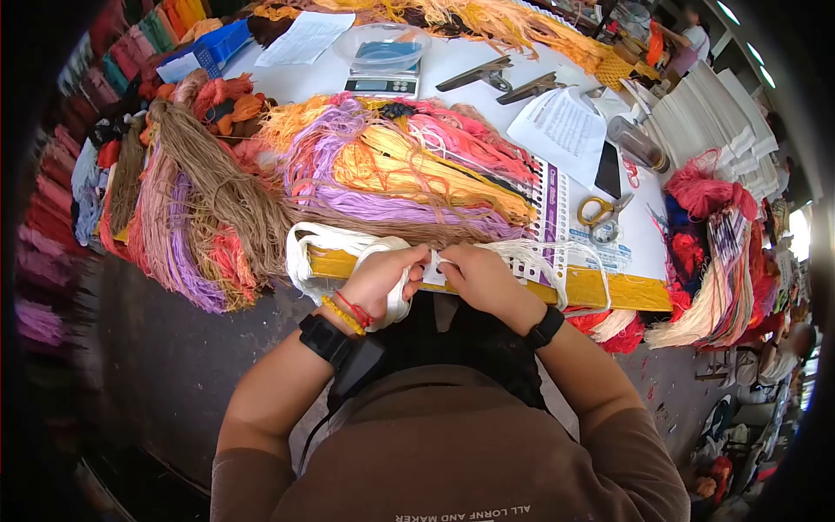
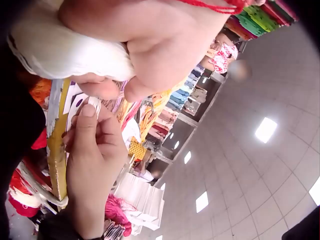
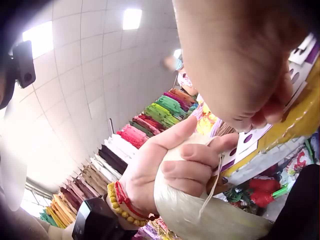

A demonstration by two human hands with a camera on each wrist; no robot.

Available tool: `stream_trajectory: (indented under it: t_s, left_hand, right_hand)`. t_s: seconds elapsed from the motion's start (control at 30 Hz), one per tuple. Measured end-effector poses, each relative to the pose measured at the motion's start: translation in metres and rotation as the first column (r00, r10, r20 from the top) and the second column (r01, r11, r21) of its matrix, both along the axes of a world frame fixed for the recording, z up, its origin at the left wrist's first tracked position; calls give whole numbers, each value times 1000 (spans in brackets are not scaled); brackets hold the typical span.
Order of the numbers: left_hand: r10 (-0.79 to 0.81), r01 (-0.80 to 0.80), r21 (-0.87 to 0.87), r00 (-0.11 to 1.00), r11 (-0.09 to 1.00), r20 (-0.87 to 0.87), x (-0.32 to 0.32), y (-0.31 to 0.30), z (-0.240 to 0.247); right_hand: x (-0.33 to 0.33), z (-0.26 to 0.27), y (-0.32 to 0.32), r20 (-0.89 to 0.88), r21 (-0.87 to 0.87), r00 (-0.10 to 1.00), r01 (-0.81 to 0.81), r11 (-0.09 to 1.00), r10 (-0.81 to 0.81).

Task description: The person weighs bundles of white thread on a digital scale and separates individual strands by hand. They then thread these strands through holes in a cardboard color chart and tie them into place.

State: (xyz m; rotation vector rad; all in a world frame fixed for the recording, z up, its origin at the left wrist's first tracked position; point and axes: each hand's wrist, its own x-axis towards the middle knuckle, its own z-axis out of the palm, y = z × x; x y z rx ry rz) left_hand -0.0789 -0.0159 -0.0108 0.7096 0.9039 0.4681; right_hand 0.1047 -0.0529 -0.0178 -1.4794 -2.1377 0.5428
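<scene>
Closest to the body, at the lower middle of the head view, the left hand (image 1: 378,280) and right hand (image 1: 481,275) met at the yellow table edge (image 1: 609,290). The left hand's fingers were curled round a thick white yarn bundle (image 1: 330,237), which looped out to the left along that edge. The right wrist view showed what the head view hid: those fingers (image 3: 192,167) were wrapped tight around the bundle, and 1 loose strand (image 3: 215,186) hung from it. The left wrist view showed the right hand from below, thumb and fingertips (image 2: 87,122) narrowed to a pinch on a bit of white yarn, right beside the punched card (image 1: 550,209). In the head view the knuckles covered that pinch. The card lay just behind the hands, half under a heap of purple, yellow and pink yarn (image 1: 391,165), with a brown hank (image 1: 222,187) to the left of it. Yellow-handled scissors (image 1: 598,211) lay right of the card, and a printed sheet (image 1: 561,122) lay above them. Farther up were 2 metal clips (image 1: 480,75) and a digital scale (image 1: 381,85) carrying a clear plastic bowl (image 1: 383,39); what it held could not be made out. A blue basket (image 1: 222,42) sat at the upper left. Both wrist views took in distant shelves of coloured yarn (image 3: 165,112) under a tiled ceiling.
</scene>
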Motion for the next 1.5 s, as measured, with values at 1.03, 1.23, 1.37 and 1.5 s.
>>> stream_trajectory:
  t_s: [1.03, 1.23, 1.37, 1.5]
  left_hand:
    - [131, -76, 251, 969, 965, -209, 35, -15, -12]
    - [-16, 358, 454, 799, 816, -601, 32, -8, 2]
    - [174, 478, 559, 635, 677, -753, -15, 11, -20]
    - [212, -99, 346, 927, 933, -308, -63, 20, -22]
  right_hand:
    - [5, 14, 8, -179, -310, 967, 119, 943, -181]
    - [3, 32, 3, 346, -269, 936, 167, 949, -67]
    - [8, 22, 7, 403, -291, 915, 151, 945, -22]
    - [16, 19, 13, 339, -339, 941, 96, 936, 26]
